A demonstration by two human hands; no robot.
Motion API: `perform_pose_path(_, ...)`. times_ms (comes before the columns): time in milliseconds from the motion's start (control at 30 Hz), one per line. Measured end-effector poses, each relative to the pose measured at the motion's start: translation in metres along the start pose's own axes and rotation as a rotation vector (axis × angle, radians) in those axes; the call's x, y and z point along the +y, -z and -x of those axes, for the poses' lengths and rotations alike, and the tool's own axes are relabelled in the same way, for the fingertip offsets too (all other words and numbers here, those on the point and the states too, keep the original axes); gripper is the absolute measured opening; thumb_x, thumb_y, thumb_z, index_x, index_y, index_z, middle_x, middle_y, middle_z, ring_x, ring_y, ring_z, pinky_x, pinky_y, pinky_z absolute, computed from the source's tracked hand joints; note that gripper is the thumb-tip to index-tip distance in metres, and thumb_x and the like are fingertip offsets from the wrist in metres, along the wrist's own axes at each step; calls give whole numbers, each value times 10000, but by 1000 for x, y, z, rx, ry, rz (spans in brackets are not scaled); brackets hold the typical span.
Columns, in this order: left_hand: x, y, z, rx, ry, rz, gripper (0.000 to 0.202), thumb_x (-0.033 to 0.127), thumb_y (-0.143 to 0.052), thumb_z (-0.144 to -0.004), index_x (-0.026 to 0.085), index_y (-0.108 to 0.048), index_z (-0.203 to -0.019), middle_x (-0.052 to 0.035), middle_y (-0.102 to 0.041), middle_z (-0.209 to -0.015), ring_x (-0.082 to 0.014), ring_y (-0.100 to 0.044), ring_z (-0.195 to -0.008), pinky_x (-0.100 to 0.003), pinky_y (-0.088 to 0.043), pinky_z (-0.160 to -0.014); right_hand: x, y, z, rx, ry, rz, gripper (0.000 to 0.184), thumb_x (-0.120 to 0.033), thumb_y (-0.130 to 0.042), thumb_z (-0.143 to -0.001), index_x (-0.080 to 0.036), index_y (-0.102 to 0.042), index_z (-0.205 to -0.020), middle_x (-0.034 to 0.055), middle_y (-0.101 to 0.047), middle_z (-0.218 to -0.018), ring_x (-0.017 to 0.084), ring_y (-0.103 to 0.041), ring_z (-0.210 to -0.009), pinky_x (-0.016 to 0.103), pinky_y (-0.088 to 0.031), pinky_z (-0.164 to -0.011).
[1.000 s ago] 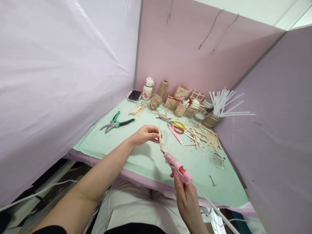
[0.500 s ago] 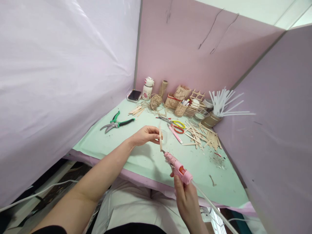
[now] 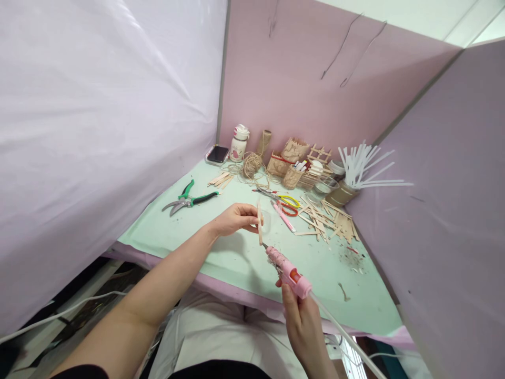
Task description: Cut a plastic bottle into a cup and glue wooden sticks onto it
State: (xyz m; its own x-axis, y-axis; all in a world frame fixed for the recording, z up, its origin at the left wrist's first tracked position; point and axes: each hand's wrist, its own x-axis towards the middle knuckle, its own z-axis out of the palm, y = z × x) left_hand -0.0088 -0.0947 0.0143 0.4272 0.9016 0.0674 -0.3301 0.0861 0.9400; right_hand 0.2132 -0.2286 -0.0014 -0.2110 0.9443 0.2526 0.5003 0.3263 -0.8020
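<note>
My left hand (image 3: 235,218) pinches a wooden craft stick (image 3: 259,223), held upright above the mint-green table (image 3: 221,258). My right hand (image 3: 304,326) grips a pink hot glue gun (image 3: 287,269) from below. A white glue rod sticks out of the gun's back toward the lower right. The gun's nozzle touches the lower end of the stick. A small clear cup sits just behind the stick.
Green-handled pliers (image 3: 188,200) lie at the left. Scissors with yellow and red handles (image 3: 287,204), a pink cutter (image 3: 284,217) and a pile of loose craft sticks (image 3: 330,220) lie at the right. Twine (image 3: 252,164), small baskets, a phone (image 3: 218,154), a bottle (image 3: 239,143) and a jar of white glue rods (image 3: 355,173) line the back wall.
The stick and the glue gun nozzle have shifted slightly; otherwise both hands hold their places.
</note>
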Motion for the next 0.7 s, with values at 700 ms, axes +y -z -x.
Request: perform_pose_path(700,2,1,0,-4,-2,-19,332,344,-837,-587,101,-680,-749,-54,-670,-801,-130,-641,-722,-285,-566,-700,-9,1,-4,-33,36,-32,456,-399,-366,-965,-219,-498,-1363,77,-565,-1334,246,-545,-1196,377,-453,-1000)
